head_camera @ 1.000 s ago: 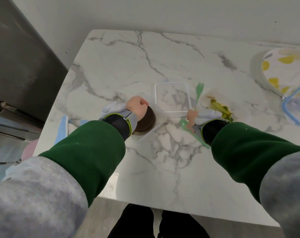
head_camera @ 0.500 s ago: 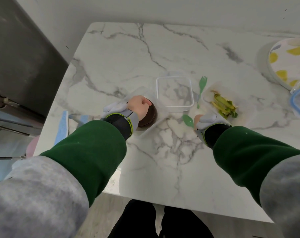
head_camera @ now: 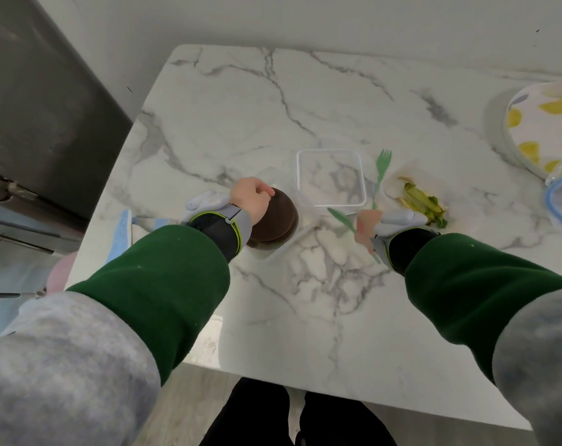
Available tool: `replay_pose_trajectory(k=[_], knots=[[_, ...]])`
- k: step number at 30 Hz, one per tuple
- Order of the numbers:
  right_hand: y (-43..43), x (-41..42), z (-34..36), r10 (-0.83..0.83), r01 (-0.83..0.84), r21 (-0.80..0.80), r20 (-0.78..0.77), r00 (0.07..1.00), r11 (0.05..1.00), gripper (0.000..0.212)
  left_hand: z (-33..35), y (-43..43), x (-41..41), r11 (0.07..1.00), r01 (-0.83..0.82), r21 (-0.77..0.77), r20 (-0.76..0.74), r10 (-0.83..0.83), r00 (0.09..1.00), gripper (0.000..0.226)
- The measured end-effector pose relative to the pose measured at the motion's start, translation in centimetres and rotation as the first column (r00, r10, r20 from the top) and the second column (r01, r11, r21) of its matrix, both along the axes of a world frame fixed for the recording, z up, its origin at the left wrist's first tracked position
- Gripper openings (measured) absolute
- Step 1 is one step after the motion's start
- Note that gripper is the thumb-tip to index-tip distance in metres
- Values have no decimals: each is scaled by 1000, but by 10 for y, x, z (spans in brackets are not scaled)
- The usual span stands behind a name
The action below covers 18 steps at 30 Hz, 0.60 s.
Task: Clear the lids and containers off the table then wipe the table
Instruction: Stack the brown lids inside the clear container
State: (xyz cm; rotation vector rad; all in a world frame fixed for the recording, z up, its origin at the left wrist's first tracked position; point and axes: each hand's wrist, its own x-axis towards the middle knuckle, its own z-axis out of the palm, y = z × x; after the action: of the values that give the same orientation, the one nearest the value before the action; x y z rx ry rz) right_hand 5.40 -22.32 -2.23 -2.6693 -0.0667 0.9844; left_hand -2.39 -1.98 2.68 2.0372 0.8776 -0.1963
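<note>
Head view: the left hand (head_camera: 252, 196), fingers curled, is gripping the bowl (head_camera: 278, 220) sitting in a tub (head_camera: 274, 175) toward the bench (head_camera: 273, 107)'s left edge. The right hand (head_camera: 366, 225) is pinching a spoon (head_camera: 339, 215). Lifting the bowl is probably risking dragging the tub and tipping it.

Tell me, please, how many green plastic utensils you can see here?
2. The green fork lies right of the clear container; the green spoon is held in the right hand, near that container's front edge. The sleeves could hide more.
</note>
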Motion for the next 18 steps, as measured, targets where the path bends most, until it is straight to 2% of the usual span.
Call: replay_pose_trajectory(k=[2, 6, 8, 10, 18], knots=[[13, 8, 15, 209, -202, -70, 98, 973, 977, 41, 1, 5, 0, 1000, -12, 2, 6, 12, 1000, 38], [51, 20, 48, 312, -348, 78, 293, 904, 934, 7, 4, 24, 0, 999, -44, 4, 21, 44, 999, 38], [76, 16, 57, 417, -479, 93, 368, 831, 873, 10, 5, 42, -1, 996, -88, 15, 39, 88, 995, 37], [93, 15, 63, 524, -596, 38, 434, 733, 802, 14, 5, 51, -2, 992, -119, 34, 48, 117, 992, 36], [157, 8, 47, 726, -737, -163, 403, 557, 656, 11, -3, 94, -12, 984, -175, 3, 8, 175, 984, 37]])
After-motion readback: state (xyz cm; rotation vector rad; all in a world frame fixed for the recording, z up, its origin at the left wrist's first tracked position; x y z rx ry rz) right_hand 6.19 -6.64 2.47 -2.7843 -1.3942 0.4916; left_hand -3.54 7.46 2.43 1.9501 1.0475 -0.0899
